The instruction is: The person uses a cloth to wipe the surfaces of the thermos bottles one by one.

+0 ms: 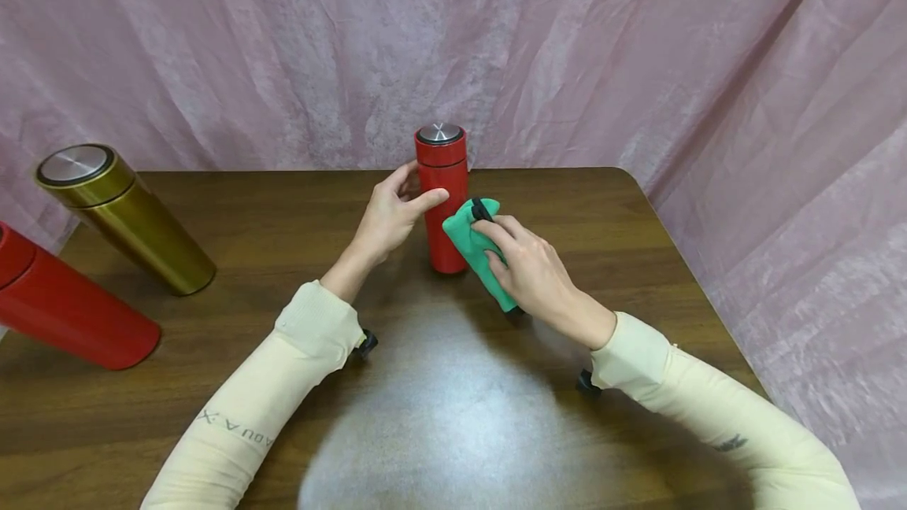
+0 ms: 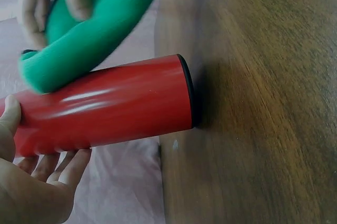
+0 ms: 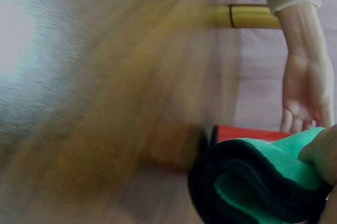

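A slim red thermos flask [image 1: 443, 211] with a steel-topped lid stands upright near the back edge of the table. My left hand [image 1: 390, 213] grips its upper body from the left, thumb across the front and fingers behind. In my right hand [image 1: 527, 262] is a folded green cloth [image 1: 473, 246] with a dark border, pinched between thumb and fingers at the flask's right side. The left wrist view has the cloth [image 2: 100, 34] overlapping the flask's side [image 2: 131, 98], while the black-rimmed base stays in sight. From the right wrist, the cloth [image 3: 287, 155] hides most of the flask.
To the left stand a gold thermos flask [image 1: 135, 219] and a larger red one [image 1: 67, 301], cut off by the frame. The brown wooden table [image 1: 567, 431] ends at a pink curtain [image 1: 340, 46] behind and on the right.
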`<state>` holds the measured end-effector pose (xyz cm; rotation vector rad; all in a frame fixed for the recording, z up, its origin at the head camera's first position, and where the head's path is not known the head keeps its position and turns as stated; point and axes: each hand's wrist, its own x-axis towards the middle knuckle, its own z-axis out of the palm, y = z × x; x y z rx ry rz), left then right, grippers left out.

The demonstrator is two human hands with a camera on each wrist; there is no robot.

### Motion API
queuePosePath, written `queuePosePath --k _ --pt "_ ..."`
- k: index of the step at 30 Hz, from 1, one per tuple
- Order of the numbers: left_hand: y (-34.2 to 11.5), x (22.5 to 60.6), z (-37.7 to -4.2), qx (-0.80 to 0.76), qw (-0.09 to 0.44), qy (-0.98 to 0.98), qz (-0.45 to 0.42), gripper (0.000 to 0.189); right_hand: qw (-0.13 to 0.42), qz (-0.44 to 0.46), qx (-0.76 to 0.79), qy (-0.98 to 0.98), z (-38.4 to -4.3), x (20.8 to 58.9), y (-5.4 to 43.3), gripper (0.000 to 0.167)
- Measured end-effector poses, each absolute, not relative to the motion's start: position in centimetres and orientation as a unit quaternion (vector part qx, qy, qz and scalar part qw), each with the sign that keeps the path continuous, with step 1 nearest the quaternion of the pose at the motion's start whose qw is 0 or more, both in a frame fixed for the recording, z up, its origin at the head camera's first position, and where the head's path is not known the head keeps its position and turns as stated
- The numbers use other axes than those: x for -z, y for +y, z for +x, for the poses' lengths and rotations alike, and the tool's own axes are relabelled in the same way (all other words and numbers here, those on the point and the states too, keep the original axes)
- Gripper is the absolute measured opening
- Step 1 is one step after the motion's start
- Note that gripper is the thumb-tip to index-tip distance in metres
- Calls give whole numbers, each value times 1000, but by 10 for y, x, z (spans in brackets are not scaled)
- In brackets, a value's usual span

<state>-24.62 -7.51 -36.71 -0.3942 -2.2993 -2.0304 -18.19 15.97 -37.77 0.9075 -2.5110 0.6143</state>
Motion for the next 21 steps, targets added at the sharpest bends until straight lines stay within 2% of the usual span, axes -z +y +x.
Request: queuePosePath --k 11,18,21 --pt "-75 365 -248 658 18 -743 -125 67 17 294 -158 -942 -171 386 159 42" --pt "-77 364 -247 652 19 -749 -116 69 -135 258 -176 -940 -189 364 160 44" --pt "-76 364 -247 652 19 -749 -117 69 -164 242 -191 -937 -196 352 163 45"
